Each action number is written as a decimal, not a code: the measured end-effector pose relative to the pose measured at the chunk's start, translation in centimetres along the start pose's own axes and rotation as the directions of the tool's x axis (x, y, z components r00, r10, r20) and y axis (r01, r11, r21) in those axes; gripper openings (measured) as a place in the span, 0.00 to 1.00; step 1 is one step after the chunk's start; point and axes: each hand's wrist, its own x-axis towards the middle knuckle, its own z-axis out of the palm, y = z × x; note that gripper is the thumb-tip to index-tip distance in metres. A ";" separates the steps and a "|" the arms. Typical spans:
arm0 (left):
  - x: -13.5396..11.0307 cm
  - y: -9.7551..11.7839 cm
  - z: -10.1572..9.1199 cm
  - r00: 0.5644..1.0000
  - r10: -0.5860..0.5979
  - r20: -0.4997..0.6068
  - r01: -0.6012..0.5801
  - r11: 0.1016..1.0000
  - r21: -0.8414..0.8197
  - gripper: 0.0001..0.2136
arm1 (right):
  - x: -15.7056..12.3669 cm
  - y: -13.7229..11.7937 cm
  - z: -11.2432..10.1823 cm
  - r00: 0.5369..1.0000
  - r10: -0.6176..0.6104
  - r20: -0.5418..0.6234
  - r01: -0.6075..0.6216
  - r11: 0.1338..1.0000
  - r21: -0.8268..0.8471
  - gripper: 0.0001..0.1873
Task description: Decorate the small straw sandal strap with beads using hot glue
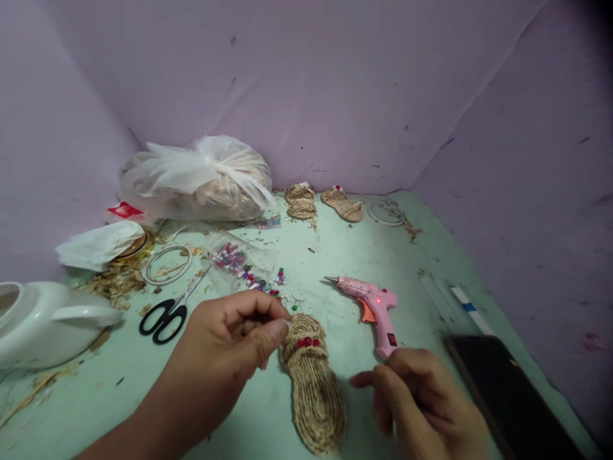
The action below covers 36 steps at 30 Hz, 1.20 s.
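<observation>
A small woven straw sandal (pixel 313 390) lies on the pale green table (pixel 335 255) in front of me, with red beads (pixel 308 342) on its strap. My left hand (pixel 234 342) pinches the sandal's toe end between thumb and fingers. My right hand (pixel 421 399) hovers just right of the sandal, fingers curled, apparently holding nothing, close to the handle of a pink glue gun (pixel 371 306) lying on the table. A clear jar of coloured beads (pixel 237 259) lies tipped over behind the sandal, with beads spilled beside it.
Black scissors (pixel 165 314) lie left of my hand. A white pot (pixel 43 322) stands at the left edge. Behind are a plastic bag (pixel 201 179), wire rings (pixel 167 263), two more straw sandals (pixel 342 204) and straw scraps. A dark phone (pixel 507 396) lies at right. Purple walls enclose the table.
</observation>
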 end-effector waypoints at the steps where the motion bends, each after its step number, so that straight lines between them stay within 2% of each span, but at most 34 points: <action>1: 0.1 0.2 0.3 0.999 -0.030 0.023 0.032 0.996 -0.082 0.06 | 0.6 -0.5 -0.2 0.998 -0.050 0.025 0.049 0.999 0.016 0.03; 4: 0.2 1.2 1.3 0.989 -0.069 0.134 0.107 0.947 -0.302 0.08 | 2.9 -2.6 -0.5 0.969 -0.222 0.107 0.227 0.973 -0.037 0.14; 6: 0.2 1.8 2.1 0.980 -0.063 0.190 0.134 0.913 -0.386 0.08 | 4.1 -3.9 -0.3 0.934 -0.314 0.172 0.331 0.941 -0.077 0.12; 9: -0.1 2.2 2.7 0.975 -0.069 0.211 0.158 0.883 -0.441 0.09 | 5.1 -5.0 0.5 0.858 -0.450 0.248 0.466 0.885 -0.009 0.08; 10: -0.1 2.1 2.7 0.974 -0.078 0.213 0.169 0.877 -0.449 0.09 | 5.1 -5.0 0.9 0.845 -0.474 0.247 0.485 0.875 0.019 0.08; 14: 0.1 1.0 2.7 0.966 -0.105 0.238 0.211 0.851 -0.481 0.12 | 5.0 -4.3 2.1 0.843 -0.500 0.200 0.499 0.865 0.059 0.08; 18: 0.5 0.2 2.8 0.956 -0.127 0.263 0.249 0.826 -0.507 0.15 | 4.8 -3.8 2.3 0.816 -0.539 0.210 0.538 0.840 0.066 0.10; 25: 0.9 0.2 2.5 0.958 -0.122 0.260 0.226 0.877 -0.424 0.14 | 4.7 -3.5 2.3 0.860 -0.447 0.245 0.445 0.893 0.068 0.07; 29: 1.1 0.3 2.4 0.955 -0.119 0.270 0.217 0.903 -0.371 0.14 | 4.6 -3.2 2.7 0.835 -0.476 0.276 0.468 0.878 0.099 0.09; 32: 1.3 0.5 2.1 0.948 -0.120 0.295 0.230 0.900 -0.370 0.14 | 4.9 -3.2 2.1 0.827 -0.479 0.294 0.478 0.875 0.083 0.09; 34: 1.6 0.7 1.6 0.950 -0.130 0.284 0.238 0.891 -0.387 0.14 | 5.4 -3.1 0.8 0.873 -0.410 0.266 0.437 0.898 -0.051 0.09; 35: 1.7 0.9 1.2 0.954 -0.131 0.270 0.234 0.887 -0.398 0.14 | 5.8 -2.9 0.0 0.911 -0.341 0.233 0.384 0.907 -0.173 0.09; 36: 1.9 1.0 0.8 0.960 -0.129 0.247 0.224 0.885 -0.408 0.13 | 6.2 -2.6 -1.0 0.956 -0.233 0.180 0.281 0.904 -0.323 0.10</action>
